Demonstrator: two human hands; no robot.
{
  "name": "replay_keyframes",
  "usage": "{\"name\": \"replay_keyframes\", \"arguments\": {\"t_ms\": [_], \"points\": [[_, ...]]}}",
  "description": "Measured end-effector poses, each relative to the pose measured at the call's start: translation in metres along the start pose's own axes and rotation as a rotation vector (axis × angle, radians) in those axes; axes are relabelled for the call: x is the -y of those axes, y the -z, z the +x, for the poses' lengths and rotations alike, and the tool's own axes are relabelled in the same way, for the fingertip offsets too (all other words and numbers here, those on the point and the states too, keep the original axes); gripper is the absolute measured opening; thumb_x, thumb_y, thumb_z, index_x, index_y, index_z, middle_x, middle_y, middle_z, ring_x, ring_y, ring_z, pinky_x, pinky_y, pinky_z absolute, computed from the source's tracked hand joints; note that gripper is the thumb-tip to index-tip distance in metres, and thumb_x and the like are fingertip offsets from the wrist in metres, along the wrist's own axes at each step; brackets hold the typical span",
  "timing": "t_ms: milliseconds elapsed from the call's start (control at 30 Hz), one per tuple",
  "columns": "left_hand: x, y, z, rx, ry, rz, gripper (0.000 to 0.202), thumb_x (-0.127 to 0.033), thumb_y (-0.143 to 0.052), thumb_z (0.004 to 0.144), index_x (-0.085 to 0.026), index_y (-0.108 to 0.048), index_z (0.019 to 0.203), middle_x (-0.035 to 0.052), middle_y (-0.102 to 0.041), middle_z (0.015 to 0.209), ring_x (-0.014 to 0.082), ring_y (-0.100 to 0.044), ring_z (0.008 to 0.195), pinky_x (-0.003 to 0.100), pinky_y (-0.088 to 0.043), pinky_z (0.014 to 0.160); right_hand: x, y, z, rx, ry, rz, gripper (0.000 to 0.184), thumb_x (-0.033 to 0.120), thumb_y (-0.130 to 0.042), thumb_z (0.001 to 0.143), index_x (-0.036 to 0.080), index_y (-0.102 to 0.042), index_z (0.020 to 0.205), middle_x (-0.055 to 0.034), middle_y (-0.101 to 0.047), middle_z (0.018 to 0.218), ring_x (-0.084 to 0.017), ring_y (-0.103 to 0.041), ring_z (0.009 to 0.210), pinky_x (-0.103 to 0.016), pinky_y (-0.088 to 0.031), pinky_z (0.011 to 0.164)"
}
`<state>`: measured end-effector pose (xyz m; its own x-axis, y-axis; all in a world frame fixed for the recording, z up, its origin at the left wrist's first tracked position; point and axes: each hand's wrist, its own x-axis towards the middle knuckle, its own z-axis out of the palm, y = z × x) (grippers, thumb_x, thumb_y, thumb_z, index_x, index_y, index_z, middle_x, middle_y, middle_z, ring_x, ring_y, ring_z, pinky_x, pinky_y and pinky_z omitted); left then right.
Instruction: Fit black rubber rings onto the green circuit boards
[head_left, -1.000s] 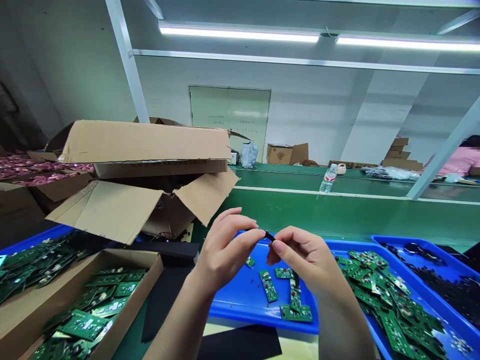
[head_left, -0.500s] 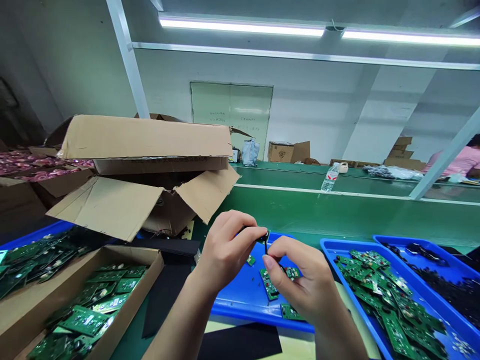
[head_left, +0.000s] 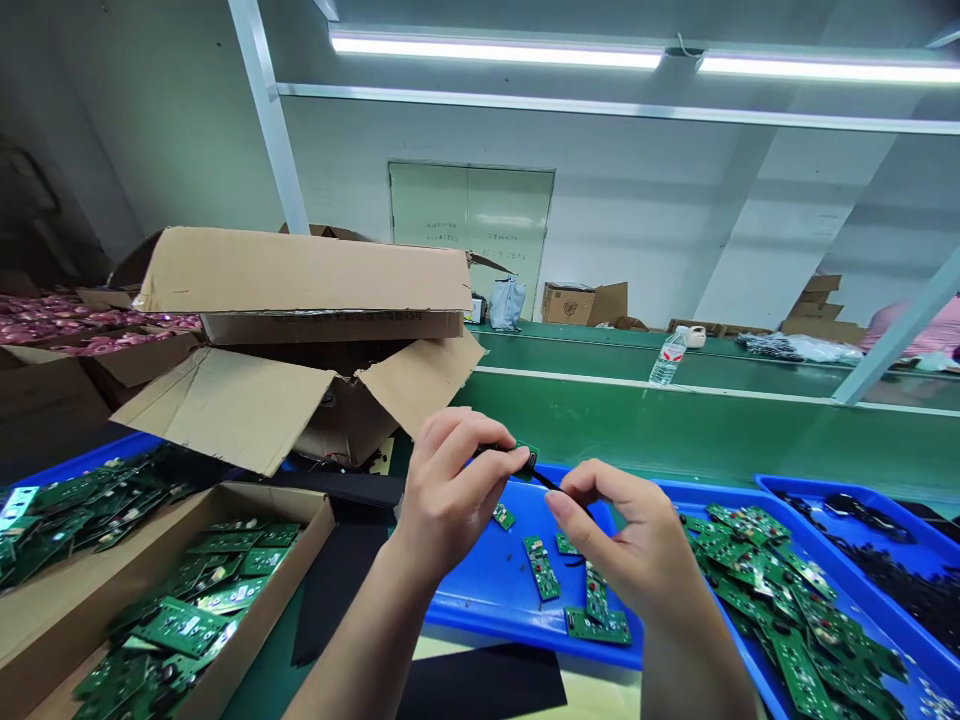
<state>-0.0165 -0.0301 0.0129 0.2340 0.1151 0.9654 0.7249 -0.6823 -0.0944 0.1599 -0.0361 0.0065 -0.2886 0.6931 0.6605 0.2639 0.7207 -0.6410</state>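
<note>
My left hand (head_left: 450,500) pinches a small green circuit board (head_left: 527,453), mostly hidden by the fingers, above the blue tray (head_left: 480,600). A thin black strip (head_left: 547,482) runs from the board to my right hand (head_left: 626,530), whose thumb and forefinger are closed on its other end. Whether the strip is a cable or a flat band I cannot tell. Beneath the hands, several green boards lie in the tray, among them an upright-lying narrow one (head_left: 541,568) and a crosswise one (head_left: 598,626) near the front rim.
On the left stands an open carton (head_left: 319,520) of green boards. To the right, one blue tray (head_left: 739,640) holds piled boards and another (head_left: 772,482) holds black parts. Large cardboard boxes (head_left: 307,272) rise behind my left hand. A water bottle (head_left: 667,358) stands on the ledge.
My right hand has moved slightly right and drawn its end of the black strip outward; the strip now slants instead of hanging upright. The view has shifted a little.
</note>
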Motion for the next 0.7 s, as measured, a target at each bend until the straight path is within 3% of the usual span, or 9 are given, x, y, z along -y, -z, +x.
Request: {"name": "replay_keyframes", "arguments": {"t_ms": [167, 467, 533, 633, 700], "points": [[0.001, -0.003, -0.001, 0.061, 0.007, -0.169, 0.016, -0.008, -0.063, 0.087, -0.02, -0.061, 0.077, 0.0002, -0.07, 0.085, 0.0139, -0.066, 0.081, 0.041, -0.049, 0.097, -0.007, 0.006, 0.005, -0.061, -0.035, 0.003, 0.026, 0.032, -0.057, 0.088, 0.02, -0.055, 0.064, 0.0009, -0.058, 0.056, -0.012, -0.053, 0.05, -0.023, -0.046, 0.05], [0.005, -0.003, -0.002, 0.085, 0.018, -0.279, 0.011, -0.011, -0.065, 0.087, -0.02, -0.063, 0.081, 0.0014, -0.069, 0.081, 0.0131, -0.065, 0.073, 0.038, -0.052, 0.086, -0.015, -0.001, 0.002, -0.149, -0.035, -0.053, 0.021, 0.036, -0.062, 0.088, 0.02, -0.063, 0.074, -0.0021, -0.066, 0.068, -0.015, -0.062, 0.061, -0.026, -0.052, 0.058], [0.005, -0.001, -0.001, 0.086, 0.022, -0.282, 0.011, -0.011, -0.064, 0.088, -0.02, -0.064, 0.083, 0.0012, -0.069, 0.081, 0.0131, -0.065, 0.073, 0.038, -0.052, 0.086, -0.016, -0.003, 0.001, -0.17, -0.074, -0.047, 0.019, 0.038, -0.063, 0.087, 0.019, -0.065, 0.089, -0.0043, -0.07, 0.076, -0.018, -0.067, 0.068, -0.029, -0.055, 0.063], [0.006, 0.003, -0.001, 0.089, 0.039, -0.3, 0.009, -0.01, -0.064, 0.088, -0.019, -0.064, 0.086, 0.0007, -0.069, 0.081, 0.0121, -0.065, 0.073, 0.038, -0.052, 0.09, -0.019, -0.002, 0.002, -0.217, -0.12, -0.016, 0.048, 0.042, -0.068, 0.084, 0.02, -0.056, 0.126, -0.0076, -0.073, 0.09, -0.022, -0.071, 0.081, -0.037, -0.059, 0.074], [0.007, 0.005, -0.001, 0.095, 0.055, -0.306, 0.01, -0.009, -0.063, 0.088, -0.019, -0.063, 0.088, 0.0003, -0.068, 0.082, 0.0116, -0.065, 0.074, 0.039, -0.05, 0.094, -0.021, -0.001, 0.003, -0.2, -0.092, 0.057, 0.051, 0.042, -0.067, 0.085, 0.022, -0.054, 0.131, -0.0093, -0.073, 0.101, -0.023, -0.071, 0.091, -0.039, -0.059, 0.081]]}}
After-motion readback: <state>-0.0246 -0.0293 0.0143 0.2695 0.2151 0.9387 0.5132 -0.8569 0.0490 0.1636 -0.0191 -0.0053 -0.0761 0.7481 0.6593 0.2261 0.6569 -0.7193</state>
